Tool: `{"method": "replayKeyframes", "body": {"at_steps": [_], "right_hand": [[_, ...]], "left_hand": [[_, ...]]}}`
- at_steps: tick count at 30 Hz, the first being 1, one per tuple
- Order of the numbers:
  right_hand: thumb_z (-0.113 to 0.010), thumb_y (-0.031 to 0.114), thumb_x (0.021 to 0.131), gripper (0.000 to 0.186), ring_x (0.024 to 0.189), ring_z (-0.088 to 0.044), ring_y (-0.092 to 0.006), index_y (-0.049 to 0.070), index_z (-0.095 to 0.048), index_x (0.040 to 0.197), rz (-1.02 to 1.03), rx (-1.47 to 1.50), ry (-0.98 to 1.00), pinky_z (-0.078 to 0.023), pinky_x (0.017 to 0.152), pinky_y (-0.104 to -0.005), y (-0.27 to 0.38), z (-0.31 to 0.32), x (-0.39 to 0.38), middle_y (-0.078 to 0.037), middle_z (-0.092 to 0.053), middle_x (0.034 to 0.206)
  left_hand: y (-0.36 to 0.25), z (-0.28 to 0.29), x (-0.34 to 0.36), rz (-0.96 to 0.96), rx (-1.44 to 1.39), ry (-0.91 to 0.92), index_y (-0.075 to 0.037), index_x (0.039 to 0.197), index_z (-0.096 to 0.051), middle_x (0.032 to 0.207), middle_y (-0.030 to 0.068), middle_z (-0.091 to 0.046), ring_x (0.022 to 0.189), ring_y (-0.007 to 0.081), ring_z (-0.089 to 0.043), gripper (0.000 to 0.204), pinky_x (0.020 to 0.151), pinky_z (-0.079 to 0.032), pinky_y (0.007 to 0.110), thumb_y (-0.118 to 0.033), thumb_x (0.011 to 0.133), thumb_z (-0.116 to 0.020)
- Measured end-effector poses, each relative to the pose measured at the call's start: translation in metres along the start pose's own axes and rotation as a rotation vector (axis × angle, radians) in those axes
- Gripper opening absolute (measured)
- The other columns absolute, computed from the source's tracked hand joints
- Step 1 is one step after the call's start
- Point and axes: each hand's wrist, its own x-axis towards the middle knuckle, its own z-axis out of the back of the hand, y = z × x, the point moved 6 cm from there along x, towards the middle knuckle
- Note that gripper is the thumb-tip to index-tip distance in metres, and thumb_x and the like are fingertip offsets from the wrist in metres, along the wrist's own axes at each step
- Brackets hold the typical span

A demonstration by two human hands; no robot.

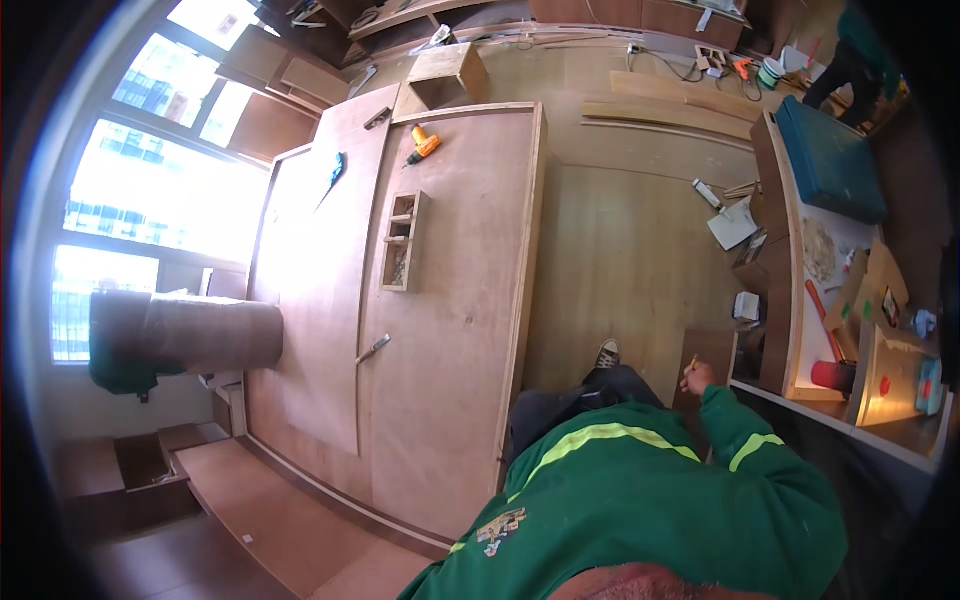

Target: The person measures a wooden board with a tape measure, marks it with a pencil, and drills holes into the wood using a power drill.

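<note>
My right hand [697, 377] is closed around a short yellow pencil [694, 361]. It is over a dark brown board [708, 350] at my right side. My left hand does not show; the green sleeve and body hide that side. To my left is a large wooden worktable [455, 400]. On it lie a hammer [374, 347], a wooden tool tray [420, 245] with compartments, an orange drill [424, 146] and a blue-handled handsaw [335, 172].
An open cabinet [775, 200] on the right bears a blue case [830, 160], a red tool [822, 315] and cardboard. Planks [665, 118] lie across the far floor. Another person [865, 65] stands far right. A wrapped roll [210, 332] juts against the table's left edge.
</note>
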Motion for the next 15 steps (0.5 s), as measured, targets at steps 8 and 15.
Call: {"method": "replayKeyframes", "body": {"at_steps": [8,15], "right_hand": [[-0.064,0.022,0.095,0.018,0.059,-0.064,-0.0166,0.004,-0.066,0.096,0.171,-0.390,-0.174,-0.051,0.052,-0.0339,0.013,0.073,0.032,-0.008,-0.067,0.072],[-0.061,0.021,0.098,0.018,0.058,-0.064,-0.0165,0.004,-0.065,0.094,0.062,0.007,-0.057,-0.048,0.049,-0.0321,0.035,0.046,0.031,-0.007,-0.066,0.071]], "left_hand": [[-0.110,0.004,0.039,-0.078,-0.195,-0.051,-0.001,0.119,-0.067,0.114,0.0233,-0.069,0.108,0.0374,-0.066,0.062,0.094,-0.050,0.049,-0.057,0.098,-0.047],[-0.166,0.022,0.071,-0.055,-0.366,-0.072,-0.004,0.115,-0.069,0.109,0.0210,-0.071,0.105,0.0380,-0.067,0.059,0.091,-0.051,0.047,-0.057,0.098,-0.051]]}}
